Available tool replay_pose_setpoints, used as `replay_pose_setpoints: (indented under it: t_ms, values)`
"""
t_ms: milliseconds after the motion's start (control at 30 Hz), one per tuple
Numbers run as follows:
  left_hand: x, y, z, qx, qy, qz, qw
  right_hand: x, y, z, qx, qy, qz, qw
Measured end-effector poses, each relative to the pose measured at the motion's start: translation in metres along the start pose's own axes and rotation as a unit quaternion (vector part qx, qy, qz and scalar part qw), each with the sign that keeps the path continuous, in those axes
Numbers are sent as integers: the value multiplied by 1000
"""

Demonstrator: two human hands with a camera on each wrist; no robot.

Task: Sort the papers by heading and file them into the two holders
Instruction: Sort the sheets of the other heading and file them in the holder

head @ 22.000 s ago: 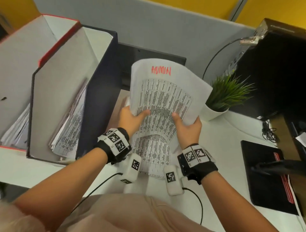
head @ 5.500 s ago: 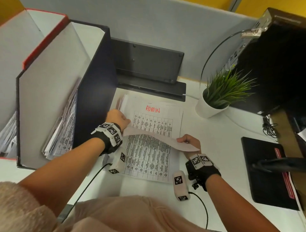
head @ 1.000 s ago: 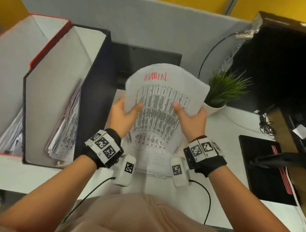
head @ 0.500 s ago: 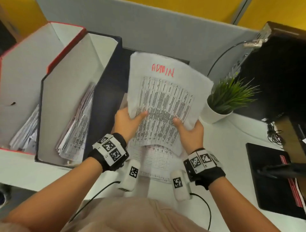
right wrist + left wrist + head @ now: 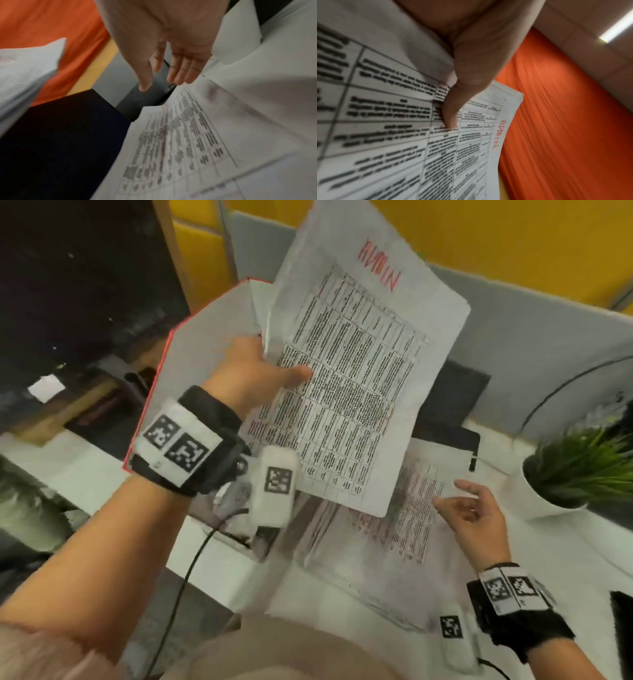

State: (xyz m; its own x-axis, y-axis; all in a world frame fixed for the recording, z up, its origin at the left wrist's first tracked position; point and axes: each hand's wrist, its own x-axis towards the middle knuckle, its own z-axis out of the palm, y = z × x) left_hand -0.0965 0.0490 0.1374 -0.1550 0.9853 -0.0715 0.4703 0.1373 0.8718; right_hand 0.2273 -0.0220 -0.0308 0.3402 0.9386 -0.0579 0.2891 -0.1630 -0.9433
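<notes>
The left hand (image 5: 253, 371) has its grip pinched on the left edge of a thin sheaf of ADMIN papers (image 5: 356, 378), the thumb (image 5: 453, 105) lying flat across the printed table on the front sheet while the other fingers are hidden behind the pages. The sheaf is held up in the air, tilted, with its red hand-written heading (image 5: 499, 134) at the far top end; the left wrist view shows several sheet edges stacked at that corner. Behind and below the lifted sheaf stands the red-edged file holder (image 5: 191, 364), its tall pale wall just beyond the left hand; whether the papers' lower edge is over its opening cannot be told. The right hand (image 5: 474, 522) holds nothing: its grip is spread, fingers (image 5: 181, 67) straight and loosely together, thumb apart, hovering just above the right side of the pile of papers (image 5: 404, 529) that lies flat on the white counter (image 5: 565, 553). That pile shows printed tables with some red marks, blurred, and its heading is not readable. In the right wrist view a dark blue holder wall (image 5: 60, 142) stands just left of the pile. Beyond the pile a dark flat stand (image 5: 459, 395) sits against the grey partition (image 5: 534, 337), and a potted green plant (image 5: 582, 467) in a white pot stands on the counter to the right of the right hand, apart from it.
</notes>
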Motion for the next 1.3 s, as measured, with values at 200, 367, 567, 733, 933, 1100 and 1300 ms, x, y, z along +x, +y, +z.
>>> replay_pose_setpoints:
  t_ms: [200,367,567,733,933,1100,1300]
  values:
    - [21,-17,-52,64,3,-65,996,-1,44,4,-225,34,84,970]
    - [31,-35,-38,194,33,-62,979,-6,63,7,-289,-7,134,948]
    - [20,-59,9,193,13,32,981,-9,69,4,-283,-20,151,947]
    - [12,-79,20,-54,53,130,989,-10,71,2,-273,-23,150,950]
    - [13,-92,16,43,-1,163,986,-9,70,4,-279,-31,152,948]
    - [24,-95,18,64,-84,38,994,-10,68,3,-281,-36,148,948]
    - [38,-85,29,140,-120,-47,982,-11,66,4,-280,-41,147,948]
